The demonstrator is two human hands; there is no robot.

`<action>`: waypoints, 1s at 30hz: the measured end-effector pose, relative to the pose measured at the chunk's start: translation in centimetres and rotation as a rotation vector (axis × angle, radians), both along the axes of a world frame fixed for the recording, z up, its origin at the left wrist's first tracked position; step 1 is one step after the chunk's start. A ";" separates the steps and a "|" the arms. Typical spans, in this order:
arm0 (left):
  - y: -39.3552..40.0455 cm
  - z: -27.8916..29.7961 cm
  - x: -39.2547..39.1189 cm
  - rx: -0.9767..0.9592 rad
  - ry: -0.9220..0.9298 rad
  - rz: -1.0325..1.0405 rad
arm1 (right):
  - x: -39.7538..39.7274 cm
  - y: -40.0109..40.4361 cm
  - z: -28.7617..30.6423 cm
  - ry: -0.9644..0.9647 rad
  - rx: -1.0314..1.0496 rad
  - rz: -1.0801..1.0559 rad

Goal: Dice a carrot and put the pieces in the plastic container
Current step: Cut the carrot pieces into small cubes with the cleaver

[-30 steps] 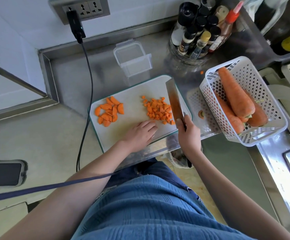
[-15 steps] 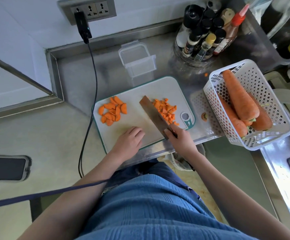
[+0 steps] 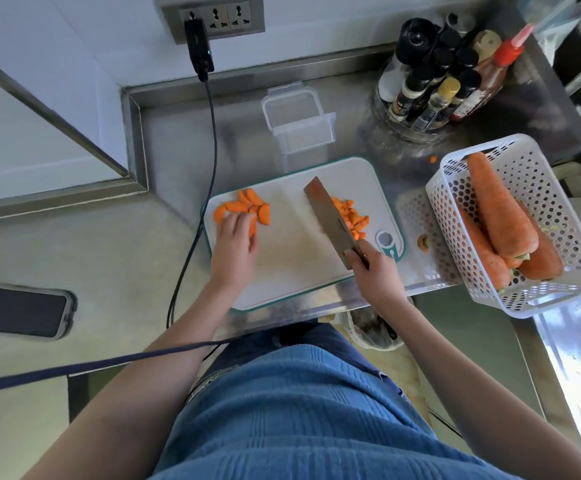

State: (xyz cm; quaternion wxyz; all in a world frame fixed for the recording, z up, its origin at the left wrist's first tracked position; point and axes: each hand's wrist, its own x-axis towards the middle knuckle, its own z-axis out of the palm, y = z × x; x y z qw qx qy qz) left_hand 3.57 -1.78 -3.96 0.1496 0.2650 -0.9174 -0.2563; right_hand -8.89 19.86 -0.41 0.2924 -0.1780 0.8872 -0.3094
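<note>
A dark phone (image 3: 18,311) is lying at the counter's left edge, and a black cable (image 3: 209,140) is hanging from the wall socket (image 3: 212,17) down past the left edge of the white cutting board (image 3: 292,271). At the board's far left corner, the left hand (image 3: 235,242) is resting on a pile of carrot slices (image 3: 244,209), its fingers lying over the near slices; whether they are pinching any cannot be told. Beyond the board's far edge, the clear plastic container (image 3: 299,123) is standing empty on the steel counter. The right hand (image 3: 375,271) is gripping the handle of a cleaver (image 3: 330,220), fingers curled round it, and the blade is lying slantwise across the board's middle, just beside the diced carrot pieces (image 3: 353,218) heaped toward the board's right edge. Off the board's right edge, a white perforated basket (image 3: 559,188) is holding whole carrots (image 3: 500,206). Sauce bottles (image 3: 438,84) are crowding the counter's far right corner.
</note>
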 end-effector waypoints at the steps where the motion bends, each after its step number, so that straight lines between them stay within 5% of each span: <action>1: -0.8 -0.1 -0.4 0.001 -0.009 0.029 | 0.2 -0.3 0.0 0.003 -0.016 -0.007; 9: -3.0 -0.3 -3.2 0.034 -0.203 -0.075 | 1.3 -0.9 0.2 -0.021 -0.022 0.002; 16: -1.9 0.3 -3.0 0.133 -0.048 -0.061 | 1.5 -0.8 0.4 -0.009 -0.038 -0.022; 26: -1.8 -0.1 -5.5 0.126 -0.254 -0.194 | 1.6 -0.6 0.6 -0.007 -0.045 -0.062; 30: -0.2 0.7 -4.6 0.095 -0.196 -0.262 | 1.8 -0.4 0.5 -0.021 -0.047 -0.083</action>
